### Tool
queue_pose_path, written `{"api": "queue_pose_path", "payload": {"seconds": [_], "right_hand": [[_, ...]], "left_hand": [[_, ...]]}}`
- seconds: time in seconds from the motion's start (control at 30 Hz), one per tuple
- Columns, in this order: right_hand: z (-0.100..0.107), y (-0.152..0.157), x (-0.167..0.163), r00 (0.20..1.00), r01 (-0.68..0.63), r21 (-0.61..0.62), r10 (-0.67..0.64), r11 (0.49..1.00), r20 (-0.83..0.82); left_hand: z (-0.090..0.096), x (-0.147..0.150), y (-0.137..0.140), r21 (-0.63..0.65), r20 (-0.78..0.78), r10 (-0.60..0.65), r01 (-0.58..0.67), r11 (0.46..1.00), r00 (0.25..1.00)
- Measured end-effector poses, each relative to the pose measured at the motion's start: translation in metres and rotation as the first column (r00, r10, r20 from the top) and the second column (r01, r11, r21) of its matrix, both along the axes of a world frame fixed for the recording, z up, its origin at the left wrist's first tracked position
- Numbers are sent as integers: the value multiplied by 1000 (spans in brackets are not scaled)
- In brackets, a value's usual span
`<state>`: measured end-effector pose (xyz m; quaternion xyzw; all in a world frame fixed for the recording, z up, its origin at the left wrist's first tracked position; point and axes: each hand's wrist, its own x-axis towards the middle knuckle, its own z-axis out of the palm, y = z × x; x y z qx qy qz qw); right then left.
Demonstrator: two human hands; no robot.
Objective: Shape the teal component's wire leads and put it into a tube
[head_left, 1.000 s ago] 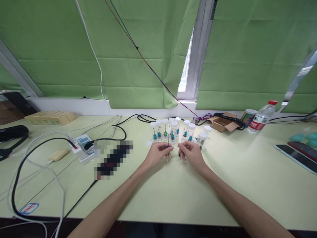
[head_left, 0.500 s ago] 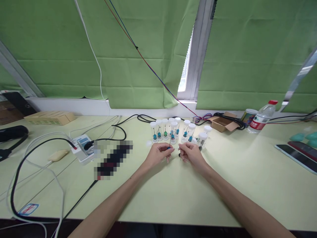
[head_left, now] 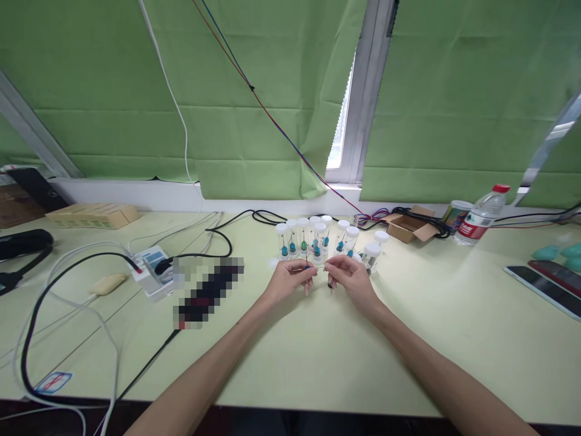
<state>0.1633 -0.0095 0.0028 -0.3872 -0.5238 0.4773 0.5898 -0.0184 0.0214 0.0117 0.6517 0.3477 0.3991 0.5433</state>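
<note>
My left hand (head_left: 290, 280) is closed in a pinch on a small blue piece with a thin dark stem (head_left: 307, 260), the stem pointing up. Across a narrow gap, my right hand (head_left: 350, 280) pinches something too small to make out; a dark bit shows under its fingers. Just beyond both hands stand several clear vials with white caps (head_left: 303, 233). Most hold blue stemmed pieces like the one in my left hand, and one holds a green piece (head_left: 304, 245). A loose white cap (head_left: 273, 263) lies left of my left hand.
At the left are a power strip (head_left: 157, 272), tangled cables and a pixelated dark object (head_left: 209, 293). Behind on the right stand an open cardboard box (head_left: 411, 227), a can (head_left: 456, 215) and a water bottle (head_left: 482, 215). Phones (head_left: 542, 287) lie at the far right.
My hands have shifted slightly, and the stem of the blue piece has turned from leaning right to nearly upright. My right fingertips have moved slightly up and left.
</note>
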Motion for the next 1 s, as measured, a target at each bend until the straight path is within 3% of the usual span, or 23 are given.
{"api": "queue_pose_path", "payload": {"seconds": [0.33, 0.73, 1.0], "right_hand": [[-5, 1, 1, 1000, 0, -16, 0, 1000, 18], [-5, 1, 0, 974, -136, -192, 96, 972, -204], [-3, -1, 2, 975, -154, -114, 133, 982, -176]], "left_hand": [[2, 1, -2, 52, -35, 32, -30, 998, 999], [0, 2, -2, 105, -64, 79, -72, 992, 995], [0, 1, 0, -50, 32, 56, -54, 997, 998]]}}
